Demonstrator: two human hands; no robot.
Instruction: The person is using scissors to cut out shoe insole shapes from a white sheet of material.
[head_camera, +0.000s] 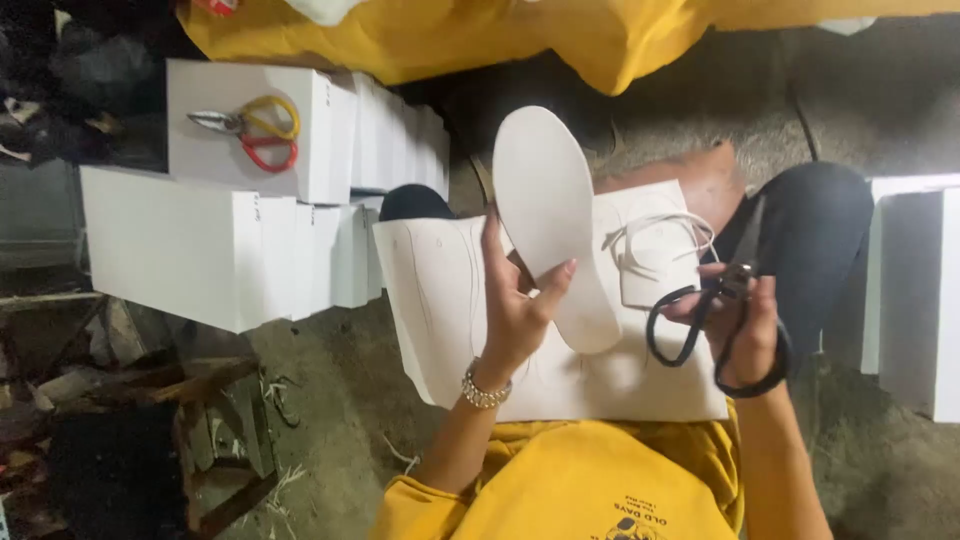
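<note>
Left hand (515, 320), wearing a beaded bracelet (485, 392), has its grip closed on a white insole-shaped cutout (550, 220), thumb on the face, fingers behind; the cutout stands raised above the lap, toe end up. Right hand (745, 325) grips the loops of black-handled shears (725, 320), blades pointing up and seemingly closed.

Under both: a large white sheet (440, 300) across the knees, with curved cut edges at its left side and loose white trimmings (655, 240) near its upper right.

Left: stacked white blocks (170, 240), upper one carrying small scissors with yellow and red handles (255, 130). Right: more white blocks (915, 300), well apart from the shears. Yellow cloth (450, 35) overhead. Bare floor (340, 400) between the left stack and the sheet gives open room.
</note>
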